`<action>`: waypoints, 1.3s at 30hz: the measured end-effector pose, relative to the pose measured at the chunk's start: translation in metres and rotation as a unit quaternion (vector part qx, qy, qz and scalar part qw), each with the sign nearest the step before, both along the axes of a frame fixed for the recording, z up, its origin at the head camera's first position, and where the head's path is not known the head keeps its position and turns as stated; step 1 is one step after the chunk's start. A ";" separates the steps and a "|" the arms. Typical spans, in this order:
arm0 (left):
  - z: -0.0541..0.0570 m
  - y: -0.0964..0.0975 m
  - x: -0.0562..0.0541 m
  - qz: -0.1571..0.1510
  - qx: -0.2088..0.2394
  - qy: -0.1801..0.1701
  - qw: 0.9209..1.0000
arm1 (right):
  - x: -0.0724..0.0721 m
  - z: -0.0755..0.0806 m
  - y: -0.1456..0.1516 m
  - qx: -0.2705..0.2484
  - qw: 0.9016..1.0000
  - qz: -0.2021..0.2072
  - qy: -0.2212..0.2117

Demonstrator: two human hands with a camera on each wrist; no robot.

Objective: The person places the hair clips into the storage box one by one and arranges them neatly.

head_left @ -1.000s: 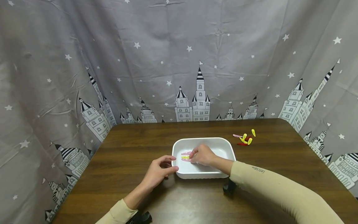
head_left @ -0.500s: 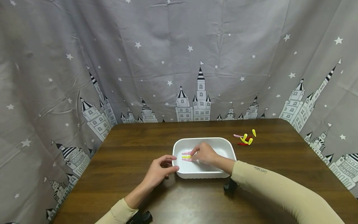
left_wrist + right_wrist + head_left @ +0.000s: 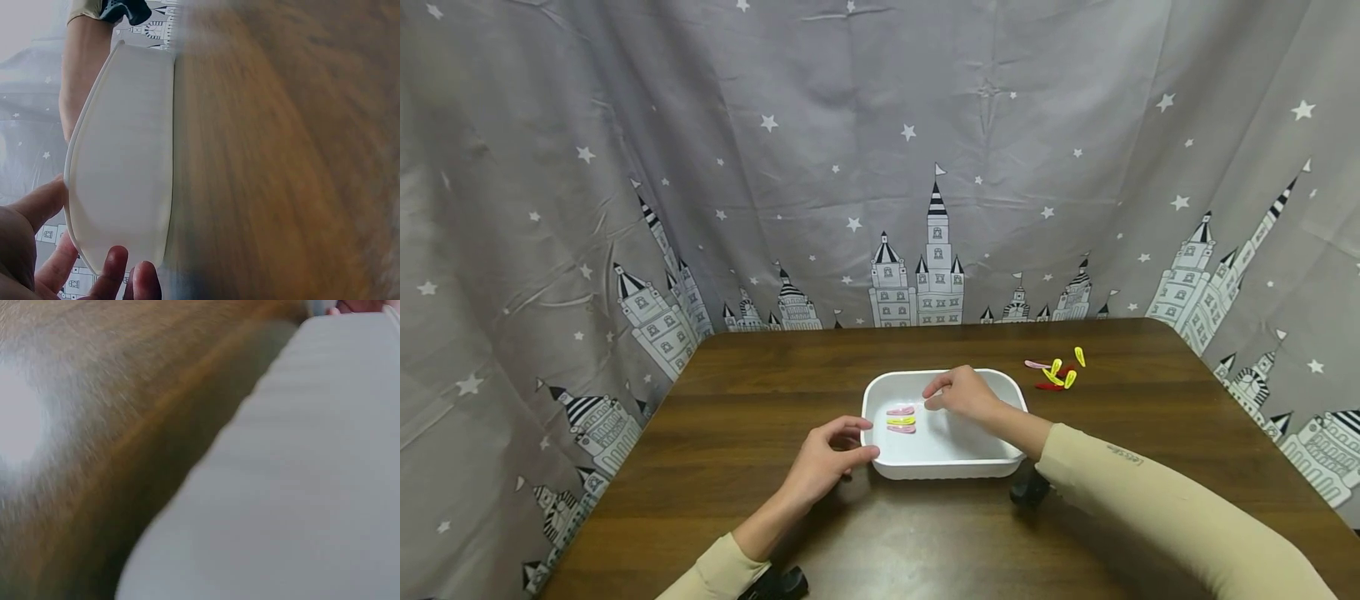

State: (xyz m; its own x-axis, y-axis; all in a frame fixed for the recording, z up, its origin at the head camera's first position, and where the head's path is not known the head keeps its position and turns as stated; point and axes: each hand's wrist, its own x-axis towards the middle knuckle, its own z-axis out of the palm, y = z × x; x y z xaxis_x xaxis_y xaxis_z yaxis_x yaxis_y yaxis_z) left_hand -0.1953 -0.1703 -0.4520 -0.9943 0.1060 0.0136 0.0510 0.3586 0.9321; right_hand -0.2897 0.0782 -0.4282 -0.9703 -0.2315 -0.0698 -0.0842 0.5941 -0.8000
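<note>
A white tray [image 3: 943, 470] stands on the brown table. At its left end my left hand [image 3: 823, 458] holds it, thumb and index finger at the rim and other fingers by the outer wall; the left wrist view shows these fingers [image 3: 112, 269] close to that wall. Three hair clips lie side by side in the tray's left part: a pink clip [image 3: 900, 411], a yellow clip [image 3: 901, 421] and another pink clip [image 3: 902, 429]. Over the far middle of the tray hovers my right hand [image 3: 966, 394], fingers loosely bent, nothing visible in them.
Several loose clips lie in a small heap at the back right, among them a yellow clip [image 3: 1079, 357], a pink clip [image 3: 1037, 364] and a red clip [image 3: 1048, 386]. Behind the table [image 3: 775, 375] hangs a grey curtain [image 3: 820, 150] with castles and stars.
My right hand has lifted off the clips and moved back and to the right, bringing all three into full view. The left hand and tray have stayed in place.
</note>
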 end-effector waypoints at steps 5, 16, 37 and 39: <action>-0.002 -0.001 -0.002 0.002 0.004 -0.005 1.000 | -0.002 0.014 0.012 -0.017 0.999 -0.025 -0.011; -0.002 -0.001 -0.002 -0.003 0.015 -0.004 1.000 | -0.008 0.038 0.042 -0.041 0.998 -0.052 -0.022; 0.000 0.002 0.000 0.002 0.009 -0.001 1.000 | -0.022 0.053 0.112 -0.082 0.992 -0.093 -0.009; 0.000 0.001 0.000 0.004 0.005 0.000 1.000 | -0.021 0.053 0.117 -0.097 0.991 -0.091 -0.010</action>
